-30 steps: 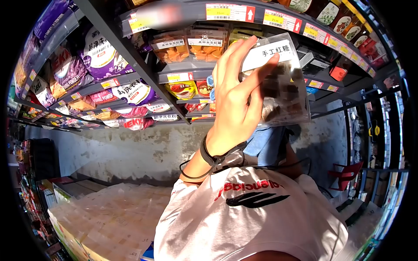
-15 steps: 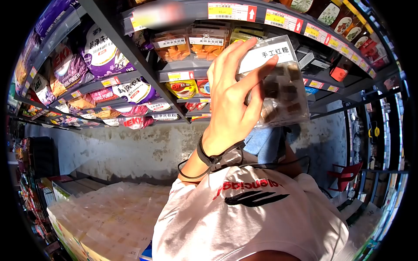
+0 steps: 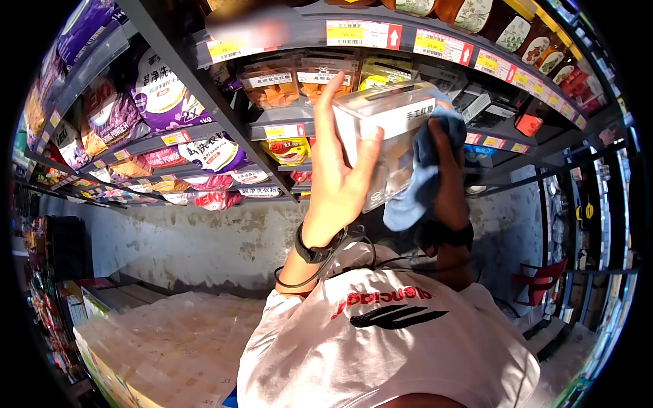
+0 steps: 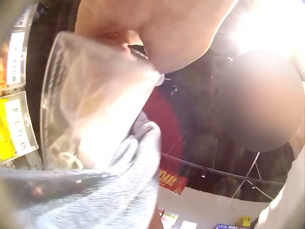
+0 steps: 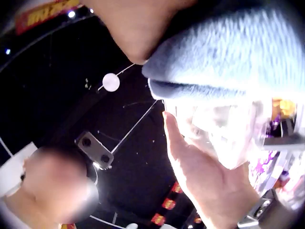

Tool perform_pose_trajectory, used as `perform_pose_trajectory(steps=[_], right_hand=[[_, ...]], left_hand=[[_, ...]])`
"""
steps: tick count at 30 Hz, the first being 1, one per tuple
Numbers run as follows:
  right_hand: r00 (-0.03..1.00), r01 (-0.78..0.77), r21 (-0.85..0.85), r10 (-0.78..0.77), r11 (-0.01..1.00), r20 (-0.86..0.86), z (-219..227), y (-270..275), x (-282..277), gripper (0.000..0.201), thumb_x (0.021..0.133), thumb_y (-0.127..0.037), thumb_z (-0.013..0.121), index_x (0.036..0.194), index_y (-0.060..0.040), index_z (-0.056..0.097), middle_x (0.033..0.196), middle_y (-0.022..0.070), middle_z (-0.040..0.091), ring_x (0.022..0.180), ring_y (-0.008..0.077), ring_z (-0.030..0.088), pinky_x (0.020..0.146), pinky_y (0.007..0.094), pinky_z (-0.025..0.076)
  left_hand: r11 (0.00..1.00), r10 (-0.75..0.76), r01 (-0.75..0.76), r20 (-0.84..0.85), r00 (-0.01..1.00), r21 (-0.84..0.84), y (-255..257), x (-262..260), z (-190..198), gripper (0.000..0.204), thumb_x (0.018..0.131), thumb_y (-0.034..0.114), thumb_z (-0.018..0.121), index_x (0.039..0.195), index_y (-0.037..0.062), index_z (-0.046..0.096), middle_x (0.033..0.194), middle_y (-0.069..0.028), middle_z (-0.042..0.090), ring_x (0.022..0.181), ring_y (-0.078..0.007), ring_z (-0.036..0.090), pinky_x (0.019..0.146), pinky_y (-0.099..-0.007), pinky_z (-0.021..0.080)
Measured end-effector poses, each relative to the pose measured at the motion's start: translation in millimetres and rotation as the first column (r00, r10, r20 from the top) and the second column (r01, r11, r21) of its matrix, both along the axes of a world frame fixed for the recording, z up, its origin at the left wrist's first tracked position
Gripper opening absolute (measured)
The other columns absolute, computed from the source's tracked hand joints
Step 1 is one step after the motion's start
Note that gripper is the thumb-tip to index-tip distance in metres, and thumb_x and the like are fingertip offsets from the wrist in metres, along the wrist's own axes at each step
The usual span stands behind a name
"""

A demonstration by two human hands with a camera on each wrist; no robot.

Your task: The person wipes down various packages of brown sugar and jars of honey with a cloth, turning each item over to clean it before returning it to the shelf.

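Note:
A clear plastic box of brown sugar (image 3: 401, 115) with a white label is held up in front of the shelves, tilted, its side edge facing the head camera. My left hand (image 3: 339, 183) grips it from the left, thumb on the front and fingers along the far side. At its right end my right hand (image 3: 449, 180) holds a blue cloth (image 3: 412, 197) pressed to the box; the cloth covers most of those fingers. In the left wrist view the cloth (image 4: 105, 195) wraps the box's lower edge. The right wrist view has the cloth (image 5: 224, 57) lying along the box's edge.
Behind the box, a shelf (image 3: 279, 115) carries more clear boxes (image 3: 269, 85) of orange pieces. Purple washing powder bags (image 3: 166, 88) fill the left shelves, and jars (image 3: 476, 17) stand above. A plastic-covered stack (image 3: 170, 340) lies at lower left, a red chair (image 3: 541, 279) at right.
The box has turned from face-on to edge-on in my left hand, whose thumb and fingers have spread. My right hand has come up with the blue cloth to the box's right side.

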State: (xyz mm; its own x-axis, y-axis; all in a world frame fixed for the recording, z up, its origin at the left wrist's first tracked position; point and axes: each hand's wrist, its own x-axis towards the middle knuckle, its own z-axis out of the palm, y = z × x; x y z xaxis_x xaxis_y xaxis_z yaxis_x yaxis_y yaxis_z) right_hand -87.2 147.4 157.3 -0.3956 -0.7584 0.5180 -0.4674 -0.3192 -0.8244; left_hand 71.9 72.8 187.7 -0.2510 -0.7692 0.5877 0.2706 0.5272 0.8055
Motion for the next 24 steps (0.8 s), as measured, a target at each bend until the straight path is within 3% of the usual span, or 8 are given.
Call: perform_pose_trajectory(steps=[1,5,9,11,12,18,22,24], right_hand=[[0.929,-0.115,0.062,0.086,0.991,0.359,8.0,2.7,5.9,0.046,0.095,-0.022,0.066,0.136,-0.0062,0.052,0.118,0.0055,0.060,0.114,0.0148,0.053,0.098,0.0276,0.041],[0.862,-0.121,0.200,0.003,0.972,0.507,11.8,3.7,-0.9,0.045,0.094,-0.022,0.068,0.132,-0.0036,0.054,0.120,0.0025,0.058,0.110,0.0097,0.054,0.095,0.0238,0.042],[0.993,-0.049,0.066,0.056,0.997,-0.107,-15.5,-2.8,-29.7,0.038,0.101,-0.023,0.053,0.135,-0.0056,0.053,0.122,0.0043,0.060,0.107,0.0099,0.057,0.096,0.0245,0.042],[0.653,-0.386,-0.038,0.302,0.922,0.695,-11.9,-15.8,-38.4,0.040,0.105,-0.024,0.042,0.139,-0.0041,0.049,0.129,0.0078,0.058,0.115,0.0134,0.057,0.102,0.0269,0.041],[0.652,-0.373,-0.039,0.292,0.927,0.700,-1.9,-18.9,-36.5,0.040,0.105,-0.024,0.042,0.139,-0.0041,0.049,0.129,0.0078,0.058,0.115,0.0134,0.057,0.102,0.0269,0.041],[0.697,-0.359,-0.016,0.280,0.933,0.660,-25.1,-19.9,-49.9,0.045,0.107,-0.026,0.035,0.142,0.0005,0.041,0.141,0.0105,0.050,0.118,0.0101,0.055,0.097,0.0241,0.041],[0.966,-0.183,0.291,0.227,0.939,-0.125,-27.8,18.4,-27.0,0.041,0.102,-0.014,0.040,0.142,-0.0093,0.046,0.115,0.0004,0.053,0.083,0.0067,0.053,0.077,0.0226,0.046],[0.962,-0.215,0.198,0.242,0.956,-0.123,-50.0,10.7,-26.4,0.042,0.100,-0.013,0.042,0.142,-0.0107,0.047,0.109,-0.0020,0.051,0.076,0.0050,0.047,0.069,0.0205,0.044]], left_hand=[[0.999,0.035,-0.035,-0.013,0.999,-0.026,-4.1,0.9,-1.3,0.063,0.093,0.013,0.055,0.148,-0.0009,0.029,0.148,-0.0169,0.037,0.137,-0.0238,0.034,0.114,-0.0362,0.024],[1.000,0.019,-0.019,-0.024,1.000,0.007,-14.5,12.6,-0.1,0.057,0.095,0.020,0.055,0.144,-0.0015,0.035,0.147,-0.0174,0.039,0.139,-0.0261,0.033,0.115,-0.0369,0.020],[0.990,-0.090,0.088,0.011,0.996,0.111,-17.4,14.6,1.4,0.049,0.096,0.019,0.055,0.141,0.0022,0.042,0.140,-0.0145,0.045,0.131,-0.0229,0.041,0.110,-0.0340,0.028],[0.983,-0.145,0.142,0.017,0.989,0.117,-20.5,12.6,-4.5,0.046,0.097,0.019,0.054,0.139,0.0033,0.044,0.137,-0.0133,0.047,0.127,-0.0212,0.044,0.108,-0.0328,0.031],[0.975,-0.193,0.190,0.018,0.981,0.118,-21.6,11.4,-6.5,0.044,0.097,0.018,0.053,0.138,0.0043,0.045,0.133,-0.0122,0.050,0.123,-0.0195,0.047,0.106,-0.0317,0.033],[0.942,-0.181,0.219,-0.164,0.970,0.254,-18.8,1.2,-4.6,0.046,0.099,0.018,0.053,0.141,0.0050,0.041,0.131,-0.0097,0.052,0.112,-0.0137,0.052,0.097,-0.0277,0.039],[0.961,-0.042,0.094,-0.199,0.979,0.261,-18.2,10.9,3.1,0.045,0.098,0.017,0.055,0.139,0.0047,0.040,0.129,-0.0087,0.050,0.106,-0.0119,0.050,0.094,-0.0277,0.039],[0.942,-0.054,0.119,-0.207,0.977,0.313,-21.0,15.7,1.4,0.044,0.098,0.016,0.055,0.138,0.0046,0.039,0.126,-0.0083,0.050,0.105,-0.0112,0.048,0.092,-0.0275,0.039]])
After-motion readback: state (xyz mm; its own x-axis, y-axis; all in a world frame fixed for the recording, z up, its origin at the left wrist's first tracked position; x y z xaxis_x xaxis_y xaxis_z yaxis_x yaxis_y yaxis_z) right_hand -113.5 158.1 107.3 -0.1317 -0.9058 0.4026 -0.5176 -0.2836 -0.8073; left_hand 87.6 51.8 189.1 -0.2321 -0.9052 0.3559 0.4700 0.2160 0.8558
